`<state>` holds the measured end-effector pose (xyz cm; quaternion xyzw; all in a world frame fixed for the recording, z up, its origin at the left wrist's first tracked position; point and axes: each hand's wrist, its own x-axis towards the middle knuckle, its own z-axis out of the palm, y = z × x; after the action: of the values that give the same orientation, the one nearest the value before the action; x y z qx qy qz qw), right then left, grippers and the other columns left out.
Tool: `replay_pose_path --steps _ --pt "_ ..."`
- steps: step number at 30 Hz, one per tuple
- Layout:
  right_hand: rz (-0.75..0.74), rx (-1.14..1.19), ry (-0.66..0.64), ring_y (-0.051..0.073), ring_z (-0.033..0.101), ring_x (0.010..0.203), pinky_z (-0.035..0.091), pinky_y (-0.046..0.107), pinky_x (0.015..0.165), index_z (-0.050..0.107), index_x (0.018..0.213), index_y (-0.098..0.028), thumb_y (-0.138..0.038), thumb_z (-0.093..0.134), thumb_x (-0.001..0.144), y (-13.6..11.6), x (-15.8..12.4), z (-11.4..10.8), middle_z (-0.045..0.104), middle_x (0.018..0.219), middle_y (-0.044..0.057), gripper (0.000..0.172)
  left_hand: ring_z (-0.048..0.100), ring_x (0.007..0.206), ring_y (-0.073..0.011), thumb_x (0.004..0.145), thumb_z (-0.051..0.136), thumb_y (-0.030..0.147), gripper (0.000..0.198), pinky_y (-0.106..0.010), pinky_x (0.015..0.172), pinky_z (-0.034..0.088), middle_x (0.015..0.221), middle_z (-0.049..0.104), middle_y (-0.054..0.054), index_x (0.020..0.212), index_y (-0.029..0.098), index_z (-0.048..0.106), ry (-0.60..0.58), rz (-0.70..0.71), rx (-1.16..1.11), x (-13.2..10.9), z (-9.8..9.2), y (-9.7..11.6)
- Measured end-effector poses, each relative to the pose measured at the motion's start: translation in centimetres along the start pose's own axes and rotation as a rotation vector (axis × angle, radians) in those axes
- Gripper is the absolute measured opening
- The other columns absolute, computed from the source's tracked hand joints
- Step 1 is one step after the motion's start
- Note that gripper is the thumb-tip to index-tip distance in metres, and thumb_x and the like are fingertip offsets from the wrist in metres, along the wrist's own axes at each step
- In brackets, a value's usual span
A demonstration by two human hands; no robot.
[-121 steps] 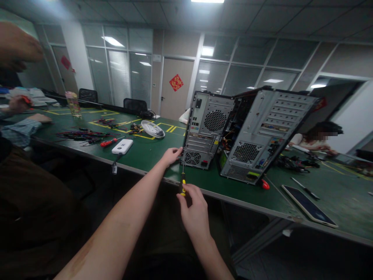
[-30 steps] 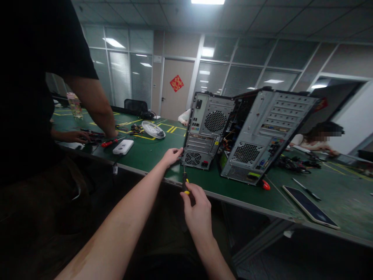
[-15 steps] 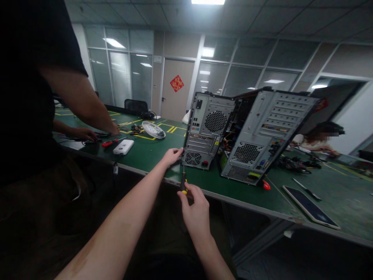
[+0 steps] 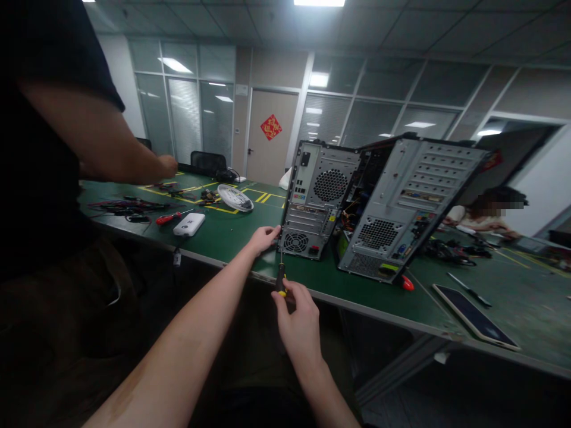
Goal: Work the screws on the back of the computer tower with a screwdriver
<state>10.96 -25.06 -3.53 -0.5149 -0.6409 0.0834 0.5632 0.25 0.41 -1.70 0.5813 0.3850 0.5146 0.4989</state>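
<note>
My right hand (image 4: 300, 315) is closed on a screwdriver (image 4: 281, 279) with a black and yellow handle, pinched between thumb and fingers. The shaft points up to the lower left corner of a computer case (image 4: 307, 220), which stands upright with its back panel facing me. Whether the tip sits on a screw is too small to tell. At the case's left edge my left hand (image 4: 265, 239) grips its side, the fingertips partly hidden. Right beside it stands a second, larger computer case (image 4: 379, 238), its back also towards me.
On the green table (image 4: 218, 244) lie a white box-like device (image 4: 190, 224), a red screwdriver (image 4: 167, 219), cables (image 4: 129, 205) and a white round basket (image 4: 235, 198). A phone (image 4: 475, 315) and a dark cable pile (image 4: 457, 251) lie right. One person (image 4: 49, 119) stands left; another (image 4: 479, 214) is at right.
The person on the left has drawn their hands up and away from the cables on the table. My hands, the screwdriver and both cases look the same.
</note>
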Motion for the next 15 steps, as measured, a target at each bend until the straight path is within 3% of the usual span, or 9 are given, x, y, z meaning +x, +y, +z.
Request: replay_pose_path --steps 8,15 --pt "-0.016 -0.054 -0.008 0.029 0.075 0.113 0.061 0.043 0.102 0.081 0.119 -0.021 -0.019 0.063 0.097 0.14 -0.48 -0.52 0.076 0.122 0.013 0.028 0.072 0.099 -0.0255 0.080 0.079 0.073 0.060 -0.033 0.081 0.058 0.097 0.079 -0.012 0.088 0.014 0.076 0.001 0.007 0.019 -0.15 0.05 -0.03" --pt "-0.008 -0.024 0.016 0.028 0.076 0.103 0.064 0.042 0.096 0.078 0.113 -0.021 -0.026 0.069 0.098 0.08 -0.38 -0.26 0.079 0.111 0.011 0.018 0.072 0.100 -0.0253 0.077 0.080 0.075 0.062 -0.035 0.085 0.059 0.096 0.079 -0.011 0.087 0.014 0.076 0.001 0.004 0.016 -0.26 0.18 0.02"
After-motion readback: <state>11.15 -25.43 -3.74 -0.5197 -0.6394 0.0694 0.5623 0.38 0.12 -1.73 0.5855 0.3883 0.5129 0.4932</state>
